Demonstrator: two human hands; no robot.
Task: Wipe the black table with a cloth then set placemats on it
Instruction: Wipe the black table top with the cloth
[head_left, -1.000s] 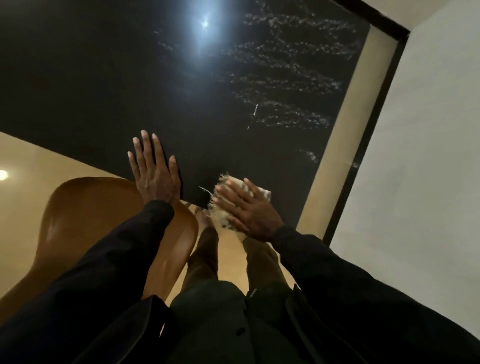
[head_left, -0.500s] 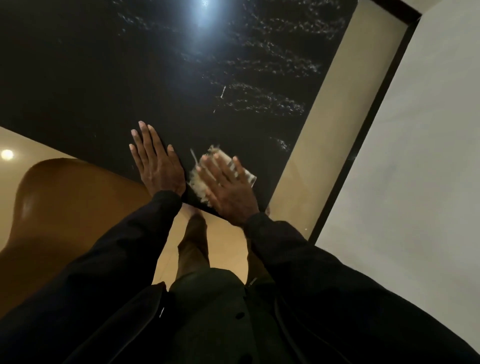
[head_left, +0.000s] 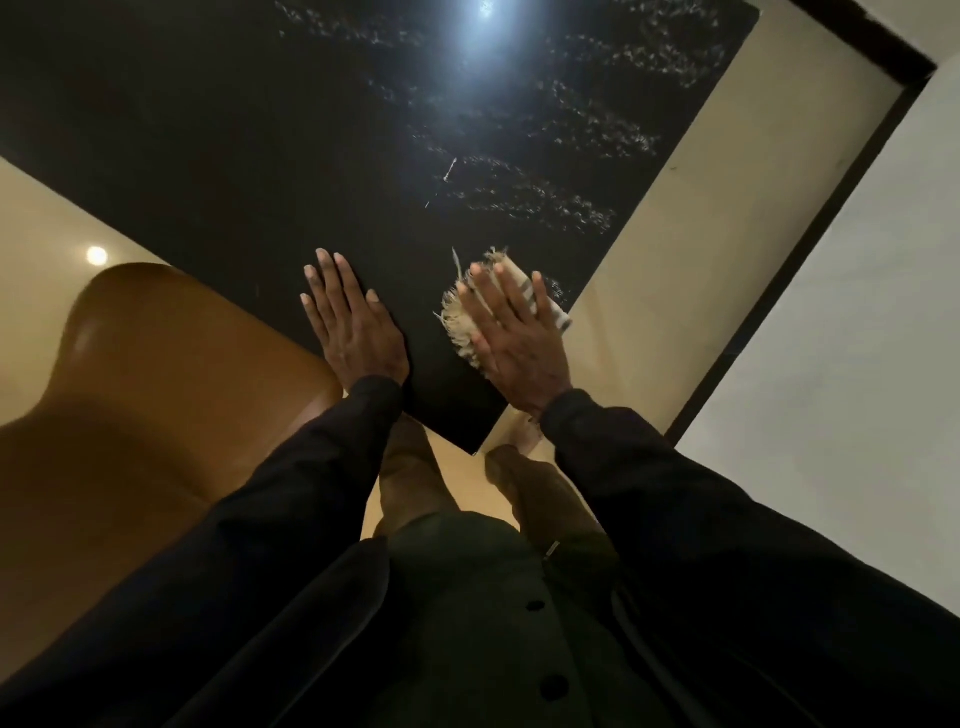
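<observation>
The glossy black table (head_left: 270, 156) fills the upper part of the view, its near corner pointing at me. My left hand (head_left: 353, 327) lies flat on the table near its left edge, fingers straight. My right hand (head_left: 519, 338) presses flat on a folded, fringed pale cloth (head_left: 460, 325) with dark stripes, close to the table's right edge. Most of the cloth is hidden under the hand. Streaks of fine wet droplets cover the table's right half. No placemat is in view.
A brown moulded chair (head_left: 156, 395) stands at the left, against the table's near-left edge. Beige floor (head_left: 649, 312) runs along the table's right side, bordered by a dark skirting (head_left: 789, 260) and a white wall. A ceiling light reflects on the tabletop.
My right hand slid the cloth left toward my left hand, then back right to the table's right edge. My left hand stayed flat on the table.
</observation>
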